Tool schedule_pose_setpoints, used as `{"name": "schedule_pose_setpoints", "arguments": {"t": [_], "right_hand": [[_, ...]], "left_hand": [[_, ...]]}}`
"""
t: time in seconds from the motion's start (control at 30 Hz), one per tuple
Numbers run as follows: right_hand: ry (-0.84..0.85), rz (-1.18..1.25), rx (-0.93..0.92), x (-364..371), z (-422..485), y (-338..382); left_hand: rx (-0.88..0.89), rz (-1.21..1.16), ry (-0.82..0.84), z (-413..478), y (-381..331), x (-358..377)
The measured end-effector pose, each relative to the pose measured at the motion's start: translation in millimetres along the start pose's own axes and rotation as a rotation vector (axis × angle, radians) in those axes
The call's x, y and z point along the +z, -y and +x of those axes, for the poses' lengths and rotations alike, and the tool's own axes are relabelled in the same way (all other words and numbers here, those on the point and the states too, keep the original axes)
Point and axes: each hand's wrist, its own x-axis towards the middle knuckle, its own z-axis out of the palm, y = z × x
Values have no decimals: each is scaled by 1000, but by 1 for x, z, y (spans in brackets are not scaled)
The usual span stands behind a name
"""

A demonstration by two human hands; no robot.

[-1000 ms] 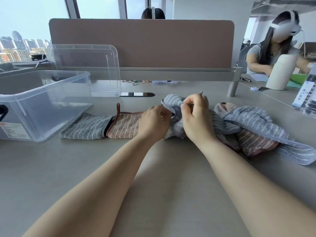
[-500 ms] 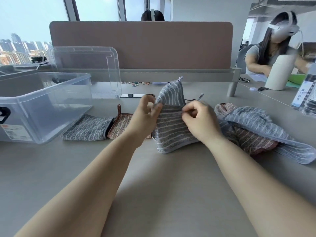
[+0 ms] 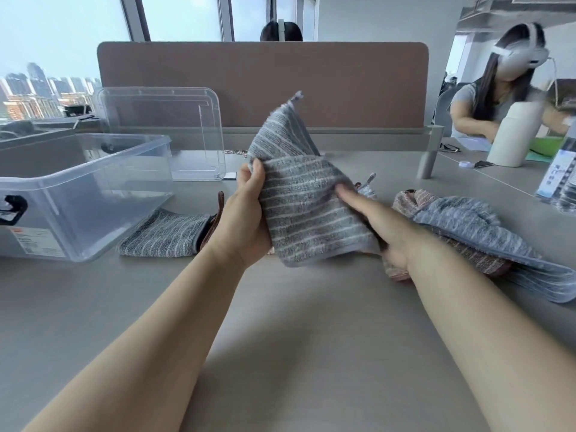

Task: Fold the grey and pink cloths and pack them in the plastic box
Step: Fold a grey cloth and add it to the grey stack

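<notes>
- While the left hand (image 3: pixel 246 219) grips the left edge of a grey striped cloth (image 3: pixel 305 207) at the centre of the head view, thumb curled over the front and fingers hidden behind, the right hand (image 3: pixel 386 235) pinches the cloth's right edge.
- One straight digit of the right hand lies on the cloth's front face; the other fingers are hidden behind the fabric, and the cloth's lower right corner drapes over the hand.
- The grey striped cloth is held up off the table (image 3: pixel 311 338), spread between the two hands, with one corner and its small loop pointing up toward the top centre.
- A plastic box (image 3: pixel 84 194), clear and open, stands on the table at the left edge of the frame, well apart from the held cloth.
- Its lid (image 3: pixel 162 129) leans upright against the brown divider (image 3: pixel 261 82), behind the box.
- A folded grey cloth (image 3: pixel 165 235) lies flat on the table just right of the box, near the left wrist.
- Between it and the left hand a strip of a pink cloth (image 3: pixel 220 201) shows, mostly covered by the hand.
- At the right, a loose heap of cloths (image 3: pixel 467 226), grey over pink, lies on the table touching the right forearm.
- In the upper right a person (image 3: pixel 498 98) in a headset sits at the next desk, beside a white flask (image 3: pixel 514 132); a bottle (image 3: pixel 561 182) stands at the right edge.
</notes>
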Motion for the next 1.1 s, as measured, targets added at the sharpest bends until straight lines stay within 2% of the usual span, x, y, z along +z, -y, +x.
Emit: {"name": "schedule_pose_setpoints", "arguments": {"t": [0.07, 0.17, 0.23, 0.37, 0.47, 0.6, 0.7, 0.8, 0.97, 1.1], "right_hand": [[-34, 131, 49, -2, 3, 0], [-129, 114, 108, 0, 5, -1], [-50, 144, 123, 5, 2, -2], [94, 213, 27, 14, -12, 4], [-14, 265, -72, 16, -10, 6], [-194, 505, -188, 5, -4, 6], [-227, 560, -232, 2, -3, 5], [-217, 599, -173, 2, -1, 5], [-32, 451, 83, 9, -2, 2], [-166, 132, 74, 13, -3, 0]], "left_hand": [[9, -51, -24, 2, -2, -3], [-7, -71, -24, 4, -2, -6], [-19, -87, -18, 4, -1, -5], [-17, -82, -46, 4, -2, -4], [16, 41, -131, 5, -8, -7], [86, 194, -263, 7, -17, -18], [111, 181, -321, 8, -18, -22], [129, 160, -329, 8, -17, -23], [121, 165, -292, 7, -15, -22], [151, 133, -272, 6, -17, -19]]}}
